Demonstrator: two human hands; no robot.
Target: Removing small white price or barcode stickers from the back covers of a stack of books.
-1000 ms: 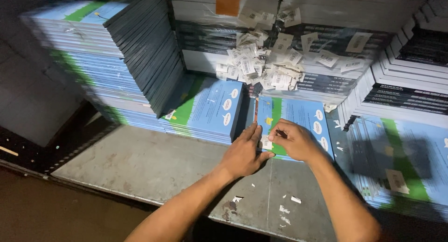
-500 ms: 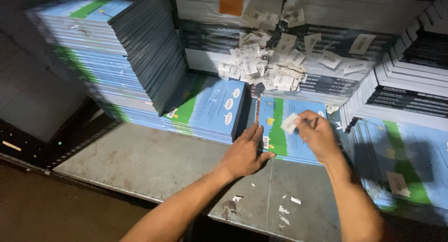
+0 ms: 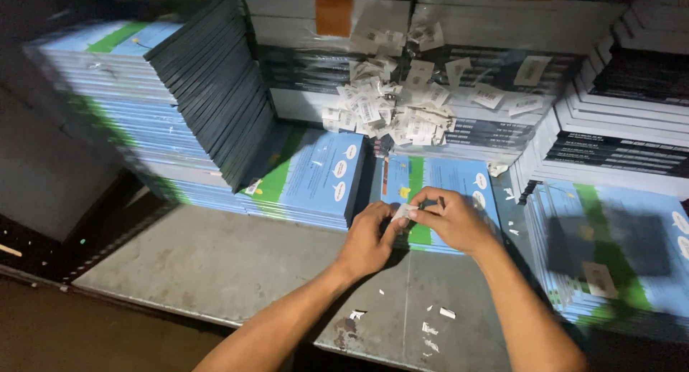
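White sticker [image 3: 402, 212], earlier lifted by right hand [image 3: 448, 218], now pinched with left hand [image 3: 368, 237].

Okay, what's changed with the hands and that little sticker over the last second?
The right hand, which had lifted a small white sticker up off the blue book, came back down. The left hand left its flat rest at the book's edge and now pinches the sticker too. The stacks of books and pile of stickers look unchanged.

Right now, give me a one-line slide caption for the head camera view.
Left hand and right hand pinch a small white sticker over a blue-and-green book among stacked books.
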